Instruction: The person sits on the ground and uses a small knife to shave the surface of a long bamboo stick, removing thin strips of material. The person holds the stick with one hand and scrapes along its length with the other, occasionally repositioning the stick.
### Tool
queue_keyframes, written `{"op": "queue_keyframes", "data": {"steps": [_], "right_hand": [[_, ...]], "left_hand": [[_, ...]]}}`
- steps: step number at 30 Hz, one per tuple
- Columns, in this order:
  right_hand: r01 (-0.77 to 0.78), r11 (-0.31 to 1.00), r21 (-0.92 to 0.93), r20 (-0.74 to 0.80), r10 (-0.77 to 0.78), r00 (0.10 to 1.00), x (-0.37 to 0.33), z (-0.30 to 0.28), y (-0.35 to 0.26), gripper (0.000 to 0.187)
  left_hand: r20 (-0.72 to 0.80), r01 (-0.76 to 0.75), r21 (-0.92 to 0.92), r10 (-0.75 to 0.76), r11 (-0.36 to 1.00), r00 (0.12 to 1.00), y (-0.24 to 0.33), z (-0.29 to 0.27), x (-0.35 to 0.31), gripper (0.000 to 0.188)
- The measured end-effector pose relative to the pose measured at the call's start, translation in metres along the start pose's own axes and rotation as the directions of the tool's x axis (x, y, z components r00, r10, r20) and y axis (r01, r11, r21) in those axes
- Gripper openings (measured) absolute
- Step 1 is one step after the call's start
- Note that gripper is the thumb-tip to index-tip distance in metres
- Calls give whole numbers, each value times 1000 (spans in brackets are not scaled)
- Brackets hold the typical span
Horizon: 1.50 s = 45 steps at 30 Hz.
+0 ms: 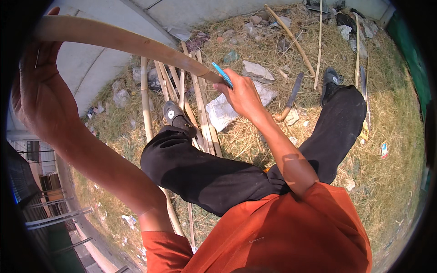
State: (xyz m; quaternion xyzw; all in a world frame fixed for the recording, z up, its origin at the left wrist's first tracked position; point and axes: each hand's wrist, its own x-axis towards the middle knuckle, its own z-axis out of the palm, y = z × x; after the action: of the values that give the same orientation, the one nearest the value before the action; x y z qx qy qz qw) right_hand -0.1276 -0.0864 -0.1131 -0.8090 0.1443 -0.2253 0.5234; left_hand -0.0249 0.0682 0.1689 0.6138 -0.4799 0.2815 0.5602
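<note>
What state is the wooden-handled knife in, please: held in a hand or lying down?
Lying down: the knife rests on the grassy ground, while the left hand and right hand are at the bamboo strip.

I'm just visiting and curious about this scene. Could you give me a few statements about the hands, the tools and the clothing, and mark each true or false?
1. The right hand holds a slim blue tool. True.
2. The knife is in the left hand. False: it lies on the grassy ground, between the two shoes.
3. The long strip reaches from one hand to the other. True.
4. The trousers are white. False: they are black.
5. The shirt is orange-red. True.
</note>
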Motion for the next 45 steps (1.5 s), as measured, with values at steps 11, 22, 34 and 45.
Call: {"op": "queue_keyframes", "data": {"steps": [11, 22, 34, 45], "right_hand": [[-105, 948, 299, -46, 124, 991, -26, -50, -73, 29], [226, 926, 303, -66, -216, 974, -70, -82, -187, 35], [151, 947, 285, -18, -152, 988, -91, -81, -161, 32], [89, 971, 223, -55, -79, 995, -89, -81, -148, 32]], "left_hand": [[125, 16, -279, 20, 960, 992, 3, -19, -19, 22], [67, -196, -38, 198, 980, 978, 45, 31, -20, 12], [24, -205, -56, 206, 977, 978, 51, 39, -28, 14], [53, -207, -104, 213, 973, 976, 48, 46, -27, 16]]}}
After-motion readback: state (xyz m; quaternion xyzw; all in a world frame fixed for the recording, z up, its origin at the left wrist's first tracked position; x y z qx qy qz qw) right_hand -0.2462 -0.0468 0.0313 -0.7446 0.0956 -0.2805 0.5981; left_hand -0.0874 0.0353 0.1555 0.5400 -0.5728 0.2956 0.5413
